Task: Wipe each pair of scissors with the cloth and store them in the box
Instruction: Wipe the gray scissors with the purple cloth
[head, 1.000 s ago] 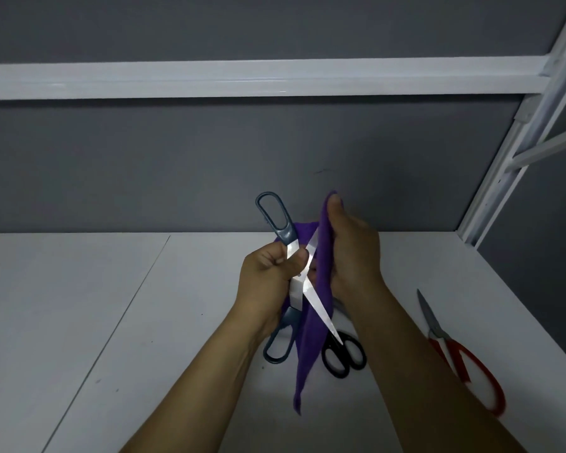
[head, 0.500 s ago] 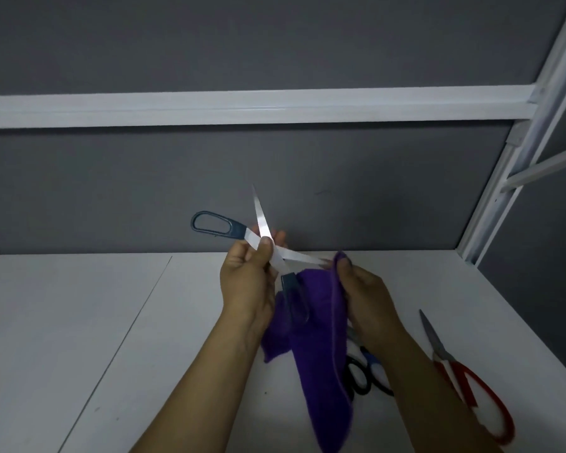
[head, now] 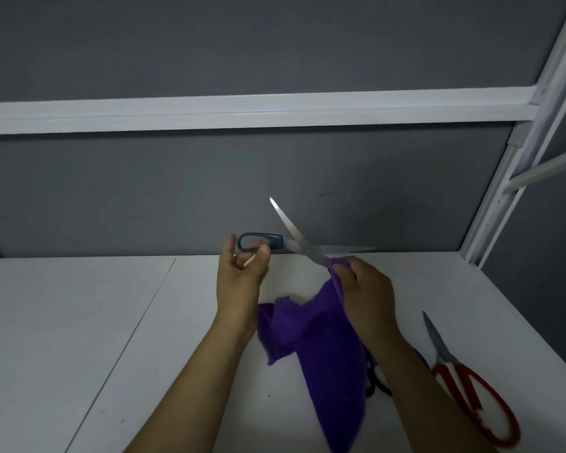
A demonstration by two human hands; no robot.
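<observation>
A pair of grey-blue-handled scissors (head: 294, 245) is held up over the white table, its blades spread, one pointing up and left, the other to the right. My left hand (head: 242, 279) holds one handle loop between thumb and fingers. My right hand (head: 368, 297) pinches the purple cloth (head: 324, 348) around the scissors just below the pivot; the second handle is hidden in the cloth. The cloth hangs down to the table. No box is in view.
Red-handled scissors (head: 471, 397) lie on the table (head: 79, 338) at the right, blade pointing away from me. Dark-handled scissors (head: 376, 385) lie mostly hidden under my right forearm and the cloth. A grey wall and a white frame post (head: 490, 204) close the back and right.
The scissors have turned and shifted to the right. My left hand slid from the blades to the handle loop. My right hand moved the cloth up to the pivot.
</observation>
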